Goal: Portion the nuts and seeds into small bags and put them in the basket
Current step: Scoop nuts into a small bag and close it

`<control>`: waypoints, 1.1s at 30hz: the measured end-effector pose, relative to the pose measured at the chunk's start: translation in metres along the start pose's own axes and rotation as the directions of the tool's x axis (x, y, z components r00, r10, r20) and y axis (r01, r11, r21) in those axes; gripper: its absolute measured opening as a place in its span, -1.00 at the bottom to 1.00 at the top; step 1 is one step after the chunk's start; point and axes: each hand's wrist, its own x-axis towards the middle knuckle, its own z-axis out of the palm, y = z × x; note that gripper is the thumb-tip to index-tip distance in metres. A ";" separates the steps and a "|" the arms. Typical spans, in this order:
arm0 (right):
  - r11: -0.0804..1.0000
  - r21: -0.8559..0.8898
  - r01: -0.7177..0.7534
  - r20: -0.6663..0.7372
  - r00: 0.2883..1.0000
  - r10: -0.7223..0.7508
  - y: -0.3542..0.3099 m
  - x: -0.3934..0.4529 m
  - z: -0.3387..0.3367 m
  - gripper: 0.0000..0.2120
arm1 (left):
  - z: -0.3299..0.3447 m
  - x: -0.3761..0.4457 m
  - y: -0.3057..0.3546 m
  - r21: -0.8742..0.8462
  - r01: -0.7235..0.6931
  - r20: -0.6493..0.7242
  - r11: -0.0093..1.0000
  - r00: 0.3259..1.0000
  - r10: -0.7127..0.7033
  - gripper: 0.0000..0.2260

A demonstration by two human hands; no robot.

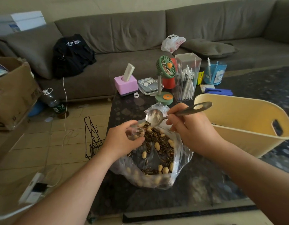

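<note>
A large clear plastic bag (pixel 181 153) lies open on the dark table, filled with peanuts and striped sunflower seeds (pixel 158 146). My left hand (pixel 122 140) grips a small clear bag (pixel 137 130) at the big bag's far left edge; a few nuts show inside it. My right hand (pixel 189 125) holds a metal scoop (pixel 154 116) by its handle, the bowl tipped toward the small bag's mouth. The cream plastic basket (pixel 247 137) stands to the right of my right hand; some dark contents show low inside it.
Behind the bags stand a green desk fan (pixel 165 82), a clear pen box (pixel 186 78), a pink holder (pixel 126 85), a blue cup (pixel 214 73) and a flat case (pixel 148 86). A grey sofa runs along the back. A wire rack (pixel 91 138) and a bottle (pixel 53 101) are on the floor left.
</note>
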 end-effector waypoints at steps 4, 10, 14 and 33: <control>0.989 0.005 0.145 0.011 0.989 -0.146 -0.003 -0.004 0.006 -0.94 | 0.001 -0.002 0.003 0.008 -0.011 0.009 1.000 1.000 0.011 -0.50; 0.949 -0.154 0.274 0.054 0.962 -0.268 -0.002 -0.009 0.013 -0.90 | 0.003 -0.001 0.003 0.025 -0.025 -0.066 0.999 0.998 0.026 -0.48; 0.972 -0.133 0.194 -0.005 0.981 -0.196 -0.003 -0.007 0.007 -0.89 | 0.002 -0.001 0.000 0.003 -0.022 -0.090 1.000 0.996 0.022 -0.48; 0.728 0.368 -0.578 0.377 0.809 0.452 -0.013 -0.008 0.038 -0.86 | -0.003 -0.001 0.015 -0.410 -0.150 -0.356 0.900 0.935 -0.006 -0.51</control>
